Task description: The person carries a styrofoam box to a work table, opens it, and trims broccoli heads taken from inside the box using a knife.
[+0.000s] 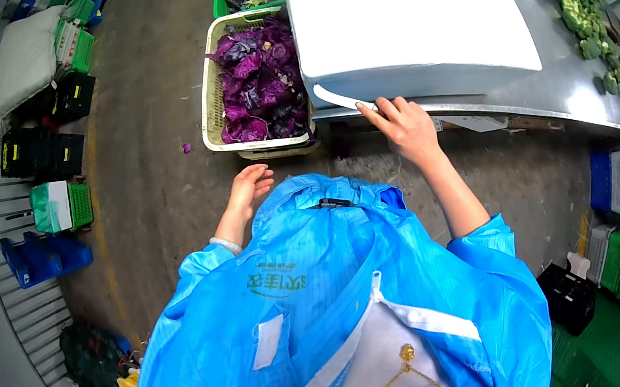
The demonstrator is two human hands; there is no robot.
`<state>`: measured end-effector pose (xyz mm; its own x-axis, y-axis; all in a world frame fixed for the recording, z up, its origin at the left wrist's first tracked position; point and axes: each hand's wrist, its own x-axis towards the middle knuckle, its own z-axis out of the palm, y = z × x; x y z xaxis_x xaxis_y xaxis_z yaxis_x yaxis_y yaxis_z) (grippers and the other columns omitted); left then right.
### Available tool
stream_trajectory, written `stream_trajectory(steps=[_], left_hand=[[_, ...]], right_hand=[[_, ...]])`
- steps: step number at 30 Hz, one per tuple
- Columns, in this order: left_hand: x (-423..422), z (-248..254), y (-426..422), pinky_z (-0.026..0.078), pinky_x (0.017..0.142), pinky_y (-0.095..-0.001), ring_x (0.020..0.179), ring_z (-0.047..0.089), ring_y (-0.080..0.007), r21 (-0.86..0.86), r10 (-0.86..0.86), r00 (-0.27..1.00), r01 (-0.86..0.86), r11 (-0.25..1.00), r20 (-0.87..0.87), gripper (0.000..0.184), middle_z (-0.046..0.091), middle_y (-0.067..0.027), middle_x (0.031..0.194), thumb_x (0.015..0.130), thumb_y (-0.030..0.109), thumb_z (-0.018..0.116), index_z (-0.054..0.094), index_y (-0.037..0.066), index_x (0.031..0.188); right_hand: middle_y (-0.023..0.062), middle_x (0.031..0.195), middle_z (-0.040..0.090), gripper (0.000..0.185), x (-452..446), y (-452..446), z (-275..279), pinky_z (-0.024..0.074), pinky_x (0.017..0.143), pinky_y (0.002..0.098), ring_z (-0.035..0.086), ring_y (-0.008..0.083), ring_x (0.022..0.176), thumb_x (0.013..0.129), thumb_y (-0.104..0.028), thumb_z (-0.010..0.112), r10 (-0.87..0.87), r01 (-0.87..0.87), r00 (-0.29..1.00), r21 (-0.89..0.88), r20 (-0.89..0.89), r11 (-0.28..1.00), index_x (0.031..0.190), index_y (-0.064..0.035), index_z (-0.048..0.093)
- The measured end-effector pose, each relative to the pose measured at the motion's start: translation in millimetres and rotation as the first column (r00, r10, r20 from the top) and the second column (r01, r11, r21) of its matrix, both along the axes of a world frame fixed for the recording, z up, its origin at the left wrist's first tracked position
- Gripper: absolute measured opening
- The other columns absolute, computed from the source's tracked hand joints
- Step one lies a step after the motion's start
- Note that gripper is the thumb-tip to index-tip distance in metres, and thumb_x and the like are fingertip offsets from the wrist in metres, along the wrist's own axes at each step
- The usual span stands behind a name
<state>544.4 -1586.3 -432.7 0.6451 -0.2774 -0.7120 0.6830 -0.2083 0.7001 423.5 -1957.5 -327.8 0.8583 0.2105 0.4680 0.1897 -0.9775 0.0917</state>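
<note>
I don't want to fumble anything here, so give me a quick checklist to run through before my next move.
1. Right hand in contact with the curved white piece: ok, fingers at its near end.
2. Curved white piece loose from the big white block: cannot tell, they overlap in view.
3. Left hand free: ok, nothing visible in it.
4. Crate of purple leaves untouched by both hands: ok.
5. Floor free of scraps: not ok, a purple scrap lies left of the crate.
</note>
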Motion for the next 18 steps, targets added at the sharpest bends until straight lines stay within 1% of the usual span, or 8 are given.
stream_trajectory(steps=[3,6,9,10,11,14,16,18], left_hand=[[-7,1,-6,0.054,0.076,-0.0283,0.088,0.067,-0.0162,0.015,0.008,1.0,-0.008,1.0,0.012,0.026,0.07,-0.0084,0.106,0.098,0.022,0.058,0.061,0.007,0.118],[-14,1,-8,0.055,0.076,-0.0284,0.088,0.067,-0.0162,0.04,0.001,1.0,-0.002,0.999,0.009,0.026,0.07,-0.0084,0.107,0.098,0.022,0.058,0.061,0.007,0.118],[-20,2,-16,0.055,0.078,-0.0285,0.091,0.068,-0.0167,0.064,-0.009,1.0,0.009,0.998,0.002,0.026,0.069,-0.0081,0.108,0.099,0.023,0.055,0.061,0.007,0.118],[-21,3,-19,0.055,0.078,-0.0286,0.091,0.068,-0.0169,0.068,-0.006,1.0,0.006,0.998,0.001,0.026,0.069,-0.0083,0.108,0.099,0.023,0.055,0.061,0.007,0.118],[-23,5,-22,0.055,0.078,-0.0287,0.092,0.067,-0.0171,0.074,-0.003,1.0,0.003,0.997,-0.003,0.026,0.069,-0.0084,0.108,0.099,0.023,0.055,0.061,0.007,0.118],[-28,6,-25,0.055,0.079,-0.0291,0.092,0.067,-0.0174,0.072,-0.013,1.0,0.013,0.997,0.0,0.026,0.069,-0.0089,0.109,0.099,0.022,0.055,0.061,0.006,0.119],[-32,8,-26,0.057,0.078,-0.0277,0.092,0.068,-0.0171,0.105,-0.025,1.0,0.025,0.994,-0.006,0.026,0.069,-0.0093,0.11,0.1,0.021,0.054,0.06,0.006,0.12],[-34,7,-27,0.057,0.077,-0.027,0.092,0.068,-0.0169,0.122,-0.035,0.999,0.037,0.992,-0.023,0.026,0.068,-0.0094,0.111,0.1,0.02,0.053,0.059,0.005,0.121]], right_hand=[[0.0004,0.1,0.057,0.051,0,0,-6,0.042,0.058,0.0291,0.051,0.0166,0.074,0.079,-0.012,0.06,0.001,-0.002,1.0,0.022,0.015,1.0,0.13,-0.0184,0.063],[0.0,0.098,0.056,0.049,4,-7,-7,0.0421,0.058,0.0289,0.051,0.0167,0.073,0.079,-0.012,0.06,0.038,-0.038,0.999,0.045,-0.001,0.998,0.128,-0.0181,0.064],[-0.0003,0.097,0.055,0.05,8,-12,-10,0.0421,0.058,0.029,0.05,0.0164,0.073,0.079,-0.012,0.06,0.031,-0.031,1.0,0.044,0.004,0.999,0.128,-0.0178,0.064],[0.0007,0.101,0.058,0.053,6,-14,-10,0.0431,0.058,0.0296,0.052,0.0165,0.074,0.077,-0.009,0.062,0.028,-0.027,1.0,0.026,-0.014,0.999,0.129,-0.0182,0.064],[0.0002,0.101,0.059,0.051,5,-15,-15,0.0414,0.057,0.0293,0.052,0.0156,0.072,0.078,-0.01,0.063,0.025,-0.026,0.998,0.013,0.052,1.0,0.128,-0.0187,0.064],[0.0006,0.1,0.059,0.049,2,-16,-22,0.0391,0.056,0.0286,0.051,0.0152,0.071,0.078,-0.012,0.061,-0.009,0.013,0.99,-0.027,0.143,1.0,0.127,-0.0172,0.065],[0.0005,0.099,0.059,0.046,3,-16,-27,0.0376,0.056,0.0281,0.051,0.0151,0.071,0.08,-0.013,0.061,-0.018,0.025,0.982,-0.037,0.189,0.999,0.126,-0.0147,0.065],[0.0008,0.1,0.059,0.046,13,-12,-29,0.0373,0.056,0.028,0.051,0.0151,0.072,0.08,-0.014,0.06,-0.038,0.04,0.981,-0.005,0.19,0.999,0.126,-0.0147,0.065]])
